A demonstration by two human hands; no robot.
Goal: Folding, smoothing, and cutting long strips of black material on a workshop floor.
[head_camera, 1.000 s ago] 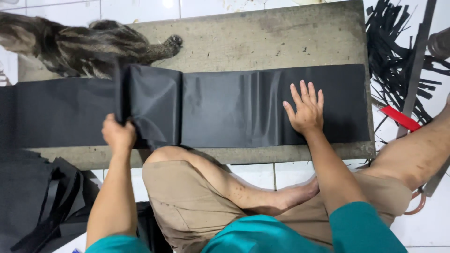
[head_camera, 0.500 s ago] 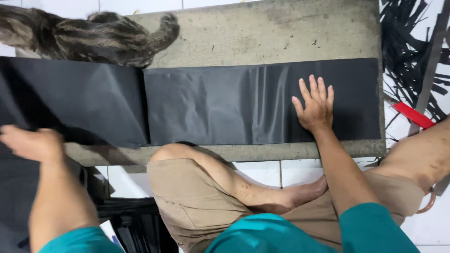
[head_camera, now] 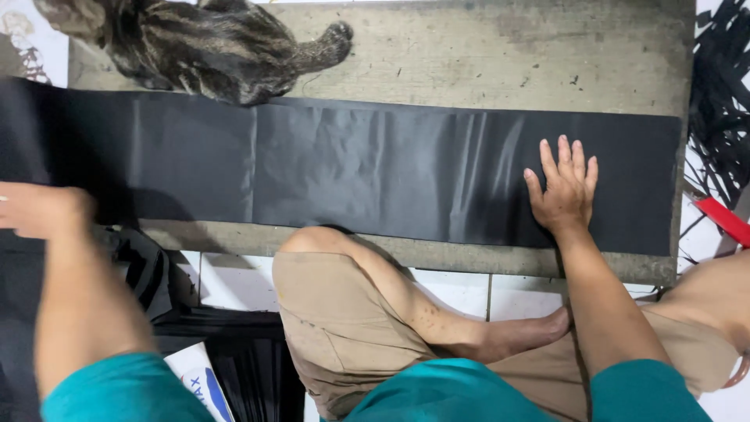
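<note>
Head camera looks straight down on a grey board (head_camera: 500, 47) laid over a white tiled floor (head_camera: 234, 277), with a long black sheet (head_camera: 351, 168) stretched across the board. The right hand (head_camera: 564, 187) lies flat on the sheet near its right end, fingers (head_camera: 564, 156) spread wide and pointing away from the person, holding nothing. Beyond those fingertips the board is bare grey. The left hand (head_camera: 39, 211) is blurred at the sheet's near edge on the left; whether its fingers are open or curled cannot be told. A striped cat (head_camera: 195, 43) lies beyond the sheet, touching its far edge. Below the left forearm sits a white package with blue print (head_camera: 199, 383), beside dark folded sheets (head_camera: 141, 266). Right of the right hand lie black strips (head_camera: 719, 101) and a red-handled tool (head_camera: 723, 219).
</note>
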